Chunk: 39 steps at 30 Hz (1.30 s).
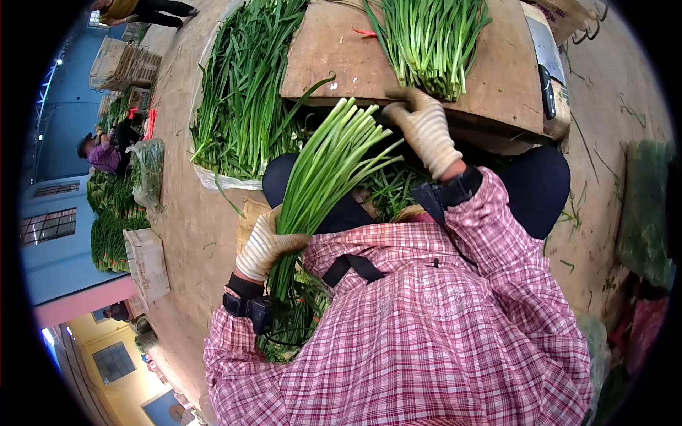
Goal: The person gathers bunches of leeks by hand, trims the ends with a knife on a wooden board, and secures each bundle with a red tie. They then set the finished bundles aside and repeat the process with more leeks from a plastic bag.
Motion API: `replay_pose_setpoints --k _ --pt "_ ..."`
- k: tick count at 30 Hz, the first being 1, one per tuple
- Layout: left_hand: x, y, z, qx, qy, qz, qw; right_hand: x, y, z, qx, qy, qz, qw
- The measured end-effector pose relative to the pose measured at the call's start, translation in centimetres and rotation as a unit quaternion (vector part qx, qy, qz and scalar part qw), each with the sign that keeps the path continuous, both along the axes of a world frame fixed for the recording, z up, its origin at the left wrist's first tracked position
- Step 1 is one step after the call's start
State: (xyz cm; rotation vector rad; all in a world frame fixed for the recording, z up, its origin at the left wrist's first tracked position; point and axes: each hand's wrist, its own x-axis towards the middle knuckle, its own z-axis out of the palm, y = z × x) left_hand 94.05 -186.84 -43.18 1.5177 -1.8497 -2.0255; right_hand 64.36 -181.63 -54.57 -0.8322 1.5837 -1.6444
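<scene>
My left hand (266,245), in a striped work glove, is closed round a bunch of long green leafy stalks (334,163), which look like garlic chives. The pale cut ends fan out up and to the right, and the leaves hang below my fist. My right hand (423,128), gloved too, is raised just right of the cut ends with thumb and fingers apart. I see nothing in it. Beyond it, a second bundle of stalks (433,50) lies on a wooden board (334,50), cut ends towards me.
A large heap of green stalks (249,85) lies on plastic sheeting left of the board. A black-handled knife (546,92) rests at the board's right edge. Loose leaves (391,190) lie between my knees. Further left are a crate (147,263) and a seated person (105,155).
</scene>
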Motion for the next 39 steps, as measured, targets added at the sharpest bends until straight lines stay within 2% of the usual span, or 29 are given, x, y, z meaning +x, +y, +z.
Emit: replay_pose_setpoints --k 1,2,3,5,7,9,10,11,13,14,15,16,19,21,23,24,25,26,27,29,30,31,35,37,38,39 --pt "-0.3 0.1 0.0 -0.023 -0.014 -0.009 1.0 -0.1 -0.1 -0.7 -0.03 0.035 -0.074 0.996" --pt "-0.3 0.3 -0.2 0.009 0.007 0.022 1.0 0.1 -0.2 -0.2 -0.085 0.071 -0.078 0.991" --pt "-0.2 0.1 -0.5 0.009 0.009 0.023 1.0 0.6 -0.3 0.4 -0.091 0.173 -0.097 0.976" --pt "-0.1 -0.5 -0.7 0.053 -0.003 -0.021 0.998 0.5 0.4 1.7 -0.055 0.063 0.14 0.987" --pt "-0.6 0.1 0.7 0.021 -0.02 -0.036 0.999 0.0 0.2 0.5 0.02 0.111 0.08 0.99" --pt "-0.5 0.3 0.8 -0.008 -0.037 -0.043 0.998 -0.1 0.9 0.6 -0.062 -0.081 -0.035 0.994" --pt "0.2 0.2 0.1 0.038 -0.022 -0.015 0.999 -0.1 1.5 0.7 -0.095 -0.152 -0.03 0.983" --pt "0.5 0.2 -0.3 0.083 -0.007 0.013 0.996 -0.1 1.9 1.2 -0.099 -0.147 -0.005 0.984" --pt "0.5 0.0 -0.4 0.083 -0.011 0.004 0.996 1.1 1.7 2.2 -0.16 0.004 0.02 0.987" --pt "0.2 0.0 -0.3 0.084 -0.007 -0.014 0.996 1.4 1.0 1.9 -0.175 0.064 0.072 0.98" --pt "0.1 0.1 -0.3 0.086 -0.003 -0.032 0.996 1.3 1.0 1.6 -0.127 0.182 0.123 0.967" --pt "0.1 0.1 -0.4 0.09 -0.005 -0.031 0.995 1.2 0.7 1.3 -0.117 0.156 0.112 0.974" --pt "0.6 0.0 -0.6 0.148 0.039 0.0 0.988 -0.2 3.1 3.0 -0.109 0.077 -0.03 0.991" --pt "1.1 -0.5 -0.2 0.168 0.052 0.024 0.984 -0.3 5.5 1.8 -0.098 -0.087 -0.129 0.983" --pt "1.3 -1.0 0.0 0.136 0.063 0.029 0.988 -0.1 8.5 -2.6 -0.067 -0.175 -0.014 0.982" --pt "1.6 -1.8 -0.6 0.147 0.09 0.008 0.985 1.3 8.7 -1.6 -0.008 -0.256 0.013 0.966" --pt "1.8 -2.2 -0.8 0.16 0.115 -0.016 0.98 2.2 8.2 -2.0 -0.016 -0.311 0.055 0.949" --pt "0.1 -1.3 0.1 0.1 0.113 0.011 0.989 2.7 7.1 -1.5 -0.078 -0.34 0.088 0.933" --pt "-0.9 -1.2 1.0 0.096 0.117 0.009 0.988 2.8 5.6 -0.6 -0.14 -0.366 0.119 0.912" --pt "-2.6 -1.0 1.9 0.081 0.054 -0.068 0.993 1.3 2.1 1.9 -0.195 -0.293 0.201 0.914" --pt "-3.3 -0.5 1.1 0.064 0.102 -0.103 0.987 1.0 0.5 2.9 -0.187 -0.337 0.192 0.903" --pt "-3.7 -0.2 1.1 0.089 0.101 -0.1 0.986 1.0 -0.6 3.9 -0.218 -0.483 0.195 0.825" --pt "-5.1 -1.0 3.0 0.113 0.117 -0.124 0.979 -0.5 -4.0 7.3 -0.26 -0.5 0.239 0.791" --pt "-6.1 -1.2 4.4 0.141 0.13 -0.111 0.975 -1.4 -4.5 10.4 -0.275 -0.421 0.251 0.827" --pt "-6.7 -1.3 5.1 0.114 0.143 -0.125 0.975 -2.0 -4.9 12.5 -0.29 -0.304 0.287 0.861" --pt "-7.2 -1.7 5.7 0.087 0.154 -0.133 0.975 -2.4 -5.1 14.7 -0.285 -0.281 0.28 0.873"
